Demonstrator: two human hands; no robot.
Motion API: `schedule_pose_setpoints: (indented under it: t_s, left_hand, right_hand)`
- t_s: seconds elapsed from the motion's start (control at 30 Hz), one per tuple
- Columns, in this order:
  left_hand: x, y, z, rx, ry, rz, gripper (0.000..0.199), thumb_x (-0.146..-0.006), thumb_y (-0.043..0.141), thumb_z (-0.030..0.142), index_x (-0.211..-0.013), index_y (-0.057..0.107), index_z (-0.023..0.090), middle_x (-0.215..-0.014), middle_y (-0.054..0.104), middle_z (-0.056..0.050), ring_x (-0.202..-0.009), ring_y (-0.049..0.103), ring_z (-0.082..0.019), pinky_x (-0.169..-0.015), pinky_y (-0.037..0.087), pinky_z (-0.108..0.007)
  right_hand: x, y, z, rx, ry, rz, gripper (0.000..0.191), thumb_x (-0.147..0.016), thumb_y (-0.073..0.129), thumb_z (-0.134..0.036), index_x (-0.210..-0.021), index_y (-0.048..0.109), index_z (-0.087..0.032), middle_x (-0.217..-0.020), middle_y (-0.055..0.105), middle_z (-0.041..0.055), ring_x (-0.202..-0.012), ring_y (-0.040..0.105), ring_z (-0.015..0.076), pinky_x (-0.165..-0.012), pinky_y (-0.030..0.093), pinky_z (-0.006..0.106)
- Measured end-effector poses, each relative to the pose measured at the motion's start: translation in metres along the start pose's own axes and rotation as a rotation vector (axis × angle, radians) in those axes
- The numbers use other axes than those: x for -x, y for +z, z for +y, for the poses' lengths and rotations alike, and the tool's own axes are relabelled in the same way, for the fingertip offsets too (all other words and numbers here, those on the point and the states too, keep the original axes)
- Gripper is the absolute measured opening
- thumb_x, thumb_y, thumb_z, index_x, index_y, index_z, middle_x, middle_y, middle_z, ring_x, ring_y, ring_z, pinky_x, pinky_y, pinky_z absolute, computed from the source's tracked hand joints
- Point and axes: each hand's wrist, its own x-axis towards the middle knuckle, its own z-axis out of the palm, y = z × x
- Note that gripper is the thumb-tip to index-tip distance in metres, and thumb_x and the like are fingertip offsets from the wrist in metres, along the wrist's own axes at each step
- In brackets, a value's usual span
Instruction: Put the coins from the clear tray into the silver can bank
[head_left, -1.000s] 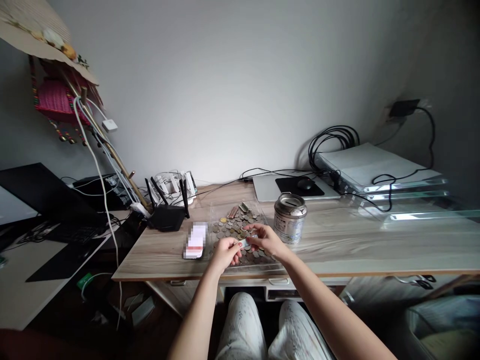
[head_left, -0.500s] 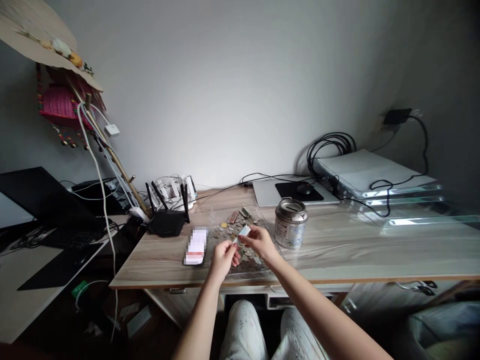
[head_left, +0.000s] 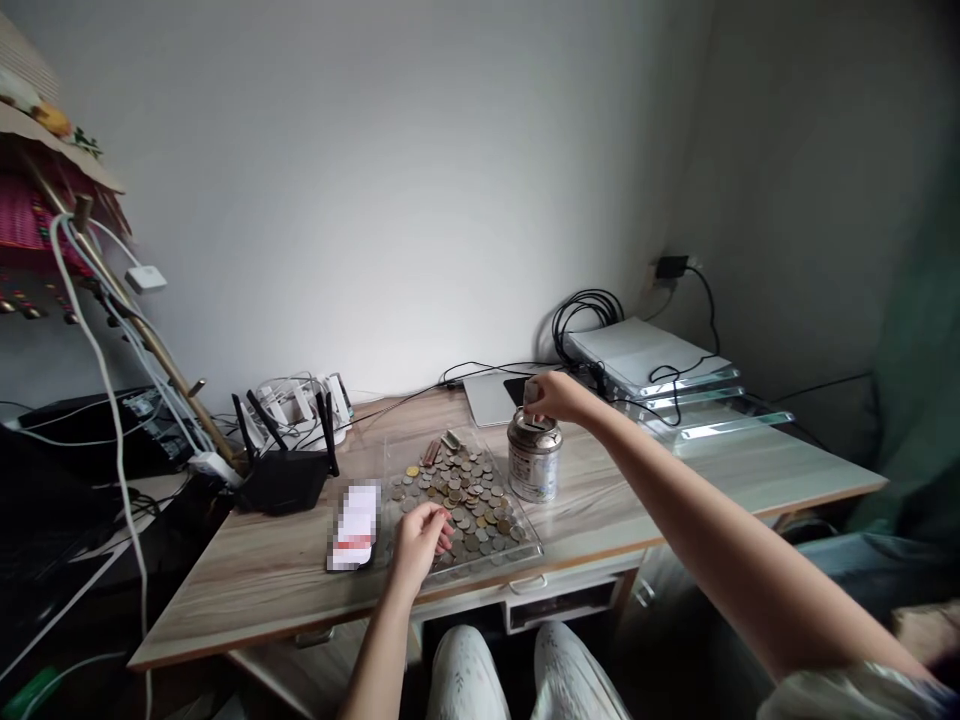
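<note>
My right hand (head_left: pixel 556 396) is above the round metal coin tin (head_left: pixel 534 468), fingers pinched at the slot in its lid. Between them shows a bit of a pale folded banknote (head_left: pixel 531 391), mostly covered by the fingers. My left hand (head_left: pixel 424 534) hovers at the near left side of a clear plastic tray (head_left: pixel 525 550), its fingers curled in and nothing visible in them. Many loose coins (head_left: pixel 480 515) lie spread in the tray. Two small folded notes, one reddish (head_left: pixel 431 452) and one greenish (head_left: pixel 451 440), rest at its far end.
Left of the tray lies a phone (head_left: pixel 354 525) with a blurred screen. A black router (head_left: pixel 289 478) stands behind it. At the back are a silver laptop (head_left: pixel 484 400) and coiled black cable (head_left: pixel 589 318). Clear stacked trays (head_left: pixel 697 410) sit to the right.
My right hand has carried the folded banknote from over the coins to the tin's lid. My left hand has let go of it and stays by the tray. The view has turned right.
</note>
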Motion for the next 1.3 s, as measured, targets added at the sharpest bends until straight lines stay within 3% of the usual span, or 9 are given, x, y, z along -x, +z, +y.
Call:
schedule_pose_setpoints:
  t_s: [0.27,0.5,0.6,0.73,0.87,1.03,1.1,1.17,1.3]
  left_hand:
    - [0.001,-0.001,-0.001,-0.002,0.019,0.012,0.024,-0.068,0.049,0.038,-0.069,0.053,0.015,-0.055,0.054,0.001,-0.044,0.049,-0.008,-0.039,0.034,-0.018]
    - [0.001,0.000,0.001,-0.003,0.003,0.021,0.024,-0.068,0.049,0.038,-0.069,0.053,0.014,-0.054,0.054,0.001,-0.042,0.049,-0.008,-0.038,0.033,-0.017]
    - [0.001,-0.001,0.001,-0.001,0.006,0.025,0.024,-0.068,0.048,0.038,-0.069,0.053,0.014,-0.054,0.054,0.001,-0.042,0.050,-0.008,-0.038,0.033,-0.017]
    - [0.001,-0.001,0.003,0.007,0.000,0.040,0.025,-0.067,0.049,0.038,-0.068,0.054,0.013,-0.054,0.054,0.000,-0.042,0.050,-0.008,-0.038,0.034,-0.017]
    - [0.002,-0.001,0.004,0.007,-0.002,0.049,0.026,-0.067,0.048,0.039,-0.068,0.054,0.013,-0.053,0.053,0.000,-0.041,0.049,-0.008,-0.038,0.034,-0.017]
    - [-0.002,-0.002,0.000,-0.016,-0.011,0.068,0.023,-0.068,0.047,0.035,-0.068,0.054,0.014,-0.053,0.053,0.001,-0.040,0.050,-0.008,-0.037,0.033,-0.017]
    - [-0.005,-0.002,-0.002,-0.025,-0.028,0.098,0.020,-0.068,0.046,0.033,-0.067,0.053,0.014,-0.052,0.053,0.001,-0.040,0.049,-0.008,-0.036,0.032,-0.017]
    - [-0.007,-0.003,-0.005,-0.028,-0.043,0.128,0.018,-0.068,0.045,0.030,-0.065,0.053,0.015,-0.051,0.052,0.001,-0.039,0.048,-0.008,-0.034,0.031,-0.017]
    - [-0.009,-0.001,-0.005,-0.029,-0.074,0.153,0.014,-0.068,0.045,0.027,-0.063,0.051,0.015,-0.049,0.051,0.002,-0.037,0.046,-0.008,-0.034,0.030,-0.017]
  right_hand:
    - [-0.017,0.007,-0.002,0.361,0.063,-0.196,0.014,-0.054,0.058,-0.017,-0.067,0.060,-0.015,-0.056,0.061,0.0032,-0.054,0.055,0.0131,-0.047,0.035,0.019]
    - [0.012,0.022,0.002,0.503,-0.031,0.151,0.055,-0.066,0.052,-0.023,-0.120,0.040,-0.021,-0.086,0.061,0.0073,-0.074,0.056,0.0178,-0.056,0.037,0.023]
    - [0.030,0.029,0.007,0.501,-0.142,0.170,0.036,-0.078,0.039,-0.034,-0.112,0.049,-0.026,-0.099,0.058,0.0069,-0.085,0.054,0.0186,-0.065,0.039,0.027]
    - [0.045,0.036,0.016,0.488,-0.248,0.237,0.042,-0.083,0.026,-0.043,-0.112,0.051,-0.024,-0.124,0.041,0.0087,-0.112,0.036,0.0227,-0.086,0.031,0.040]
    - [0.054,0.037,0.020,0.472,-0.227,0.304,0.041,-0.084,0.026,-0.042,-0.100,0.059,-0.024,-0.122,0.043,0.0072,-0.118,0.027,0.0245,-0.091,0.023,0.048]
    - [0.055,0.050,-0.016,0.404,-0.237,0.470,0.037,-0.083,0.033,-0.035,-0.109,0.053,-0.021,-0.121,0.043,0.0093,-0.113,0.033,0.0266,-0.091,0.023,0.048]
    - [0.044,0.072,-0.040,0.323,-0.349,0.390,0.037,-0.084,0.031,-0.027,-0.117,0.046,-0.019,-0.119,0.045,0.0098,-0.104,0.042,0.0211,-0.086,0.033,0.036]
    - [0.023,0.105,-0.061,0.306,-0.460,0.143,0.036,-0.084,0.030,-0.021,-0.116,0.046,-0.022,-0.111,0.050,0.0082,-0.095,0.048,0.0172,-0.075,0.040,0.027]
    - [-0.028,0.169,-0.083,0.425,-0.467,-0.182,0.038,-0.079,0.039,-0.015,-0.115,0.045,-0.022,-0.111,0.049,0.0120,-0.101,0.045,0.0211,-0.070,0.041,0.027]
